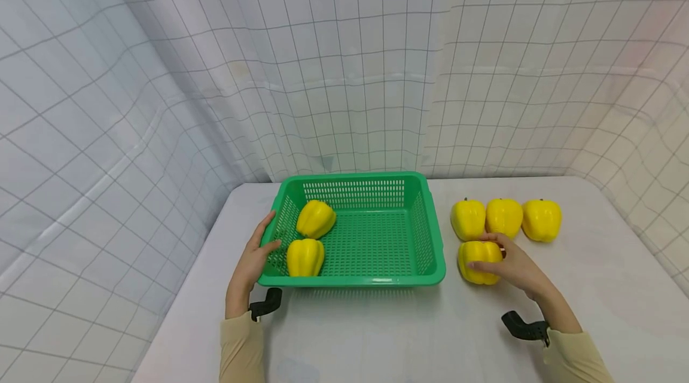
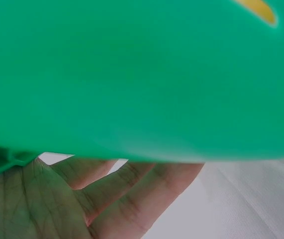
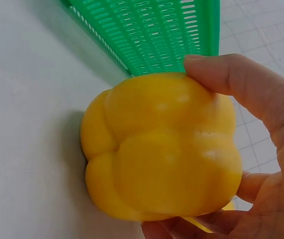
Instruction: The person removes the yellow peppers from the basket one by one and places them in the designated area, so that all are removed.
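Observation:
My right hand (image 1: 517, 264) holds a yellow bell pepper (image 3: 166, 149), thumb on one side and fingers on the other. In the head view that bell pepper (image 1: 478, 270) is low over the white table, just in front of a row of bell peppers. At the left end of the green plastic basket (image 1: 371, 280), my left hand (image 1: 253, 260) grips the rim, its thumb over the edge and its fingers along the outside. The left wrist view shows those fingers (image 2: 137, 199) below the basket's green edge (image 2: 132, 99). Two yellow bell peppers (image 1: 316, 219) (image 1: 305, 258) lie inside the basket's left part.
Three more yellow bell peppers (image 1: 468, 219) (image 1: 503, 217) (image 1: 541, 220) stand side by side at the back right of the table (image 1: 377, 335). White curtains with a grid pattern (image 1: 344, 72) enclose the back and both sides.

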Action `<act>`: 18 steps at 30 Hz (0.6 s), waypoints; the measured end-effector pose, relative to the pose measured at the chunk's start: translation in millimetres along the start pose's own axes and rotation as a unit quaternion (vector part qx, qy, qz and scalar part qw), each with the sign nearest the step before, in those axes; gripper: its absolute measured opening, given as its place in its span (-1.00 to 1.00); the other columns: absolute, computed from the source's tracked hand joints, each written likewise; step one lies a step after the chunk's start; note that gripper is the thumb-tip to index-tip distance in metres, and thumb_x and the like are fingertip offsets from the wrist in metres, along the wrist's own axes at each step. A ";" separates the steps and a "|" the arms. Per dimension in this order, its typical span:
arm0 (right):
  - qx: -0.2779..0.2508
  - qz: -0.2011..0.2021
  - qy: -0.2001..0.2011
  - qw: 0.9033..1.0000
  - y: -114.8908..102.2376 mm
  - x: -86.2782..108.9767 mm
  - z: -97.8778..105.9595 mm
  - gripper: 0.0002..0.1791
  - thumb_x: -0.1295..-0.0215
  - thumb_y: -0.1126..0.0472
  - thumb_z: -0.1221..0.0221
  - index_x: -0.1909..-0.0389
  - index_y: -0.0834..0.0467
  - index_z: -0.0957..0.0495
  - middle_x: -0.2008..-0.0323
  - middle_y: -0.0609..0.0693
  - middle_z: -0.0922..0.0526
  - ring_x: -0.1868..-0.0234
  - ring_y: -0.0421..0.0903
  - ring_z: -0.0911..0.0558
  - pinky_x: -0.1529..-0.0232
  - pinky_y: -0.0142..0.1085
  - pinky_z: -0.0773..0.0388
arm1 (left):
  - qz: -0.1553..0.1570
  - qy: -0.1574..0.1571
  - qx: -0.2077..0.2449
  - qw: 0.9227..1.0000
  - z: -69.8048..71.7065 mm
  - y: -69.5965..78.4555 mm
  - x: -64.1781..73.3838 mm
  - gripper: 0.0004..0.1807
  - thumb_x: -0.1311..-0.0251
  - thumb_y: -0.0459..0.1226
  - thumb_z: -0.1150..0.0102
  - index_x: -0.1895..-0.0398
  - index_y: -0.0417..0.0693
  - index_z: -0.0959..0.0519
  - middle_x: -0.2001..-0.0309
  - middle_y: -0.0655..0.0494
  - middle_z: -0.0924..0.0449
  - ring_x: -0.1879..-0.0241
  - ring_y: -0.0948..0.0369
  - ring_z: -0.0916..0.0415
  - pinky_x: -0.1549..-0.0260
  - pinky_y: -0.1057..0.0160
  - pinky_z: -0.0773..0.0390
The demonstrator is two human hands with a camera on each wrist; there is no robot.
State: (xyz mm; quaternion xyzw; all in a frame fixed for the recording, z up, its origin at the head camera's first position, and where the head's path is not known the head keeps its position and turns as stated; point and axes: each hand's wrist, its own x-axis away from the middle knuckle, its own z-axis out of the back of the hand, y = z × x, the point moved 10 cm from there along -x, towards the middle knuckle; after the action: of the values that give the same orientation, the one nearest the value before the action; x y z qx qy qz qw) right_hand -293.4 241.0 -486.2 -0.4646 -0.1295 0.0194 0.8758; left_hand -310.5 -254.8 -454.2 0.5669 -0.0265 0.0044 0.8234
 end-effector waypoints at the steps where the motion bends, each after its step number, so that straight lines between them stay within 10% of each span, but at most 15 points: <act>1: -0.003 0.001 0.000 1.000 0.7 -0.2 -0.3 -0.12 -0.11 -0.09 -0.32 -0.29 0.29 -0.15 -0.14 0.37 -0.30 -0.05 0.23 -0.36 0.02 0.06 -0.41 | -0.001 0.000 0.000 1.000 -0.1 0.1 0.0 -0.31 -0.40 -0.32 0.11 -0.51 0.29 0.05 -0.50 0.04 0.26 -0.42 -0.06 0.26 -0.23 -0.25 0.12; 18: -0.035 0.004 0.000 0.999 10.3 -2.9 -3.4 -0.09 -0.21 -0.09 -0.23 -0.39 0.26 -0.01 -0.27 0.37 -0.14 -0.15 0.25 -0.26 -0.08 0.17 -0.27 | 0.009 0.000 0.000 1.000 -0.1 -1.2 -1.2 -0.31 -0.40 -0.30 0.11 -0.51 0.30 0.06 -0.49 0.03 0.26 -0.42 -0.06 0.25 -0.24 -0.25 0.13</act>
State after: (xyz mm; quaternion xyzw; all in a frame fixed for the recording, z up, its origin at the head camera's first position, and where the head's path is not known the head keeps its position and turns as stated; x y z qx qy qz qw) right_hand -294.5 243.7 -497.1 -0.4952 -0.1282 0.0186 0.8590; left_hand -311.7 -255.1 -455.5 0.5666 -0.0315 0.0114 0.8233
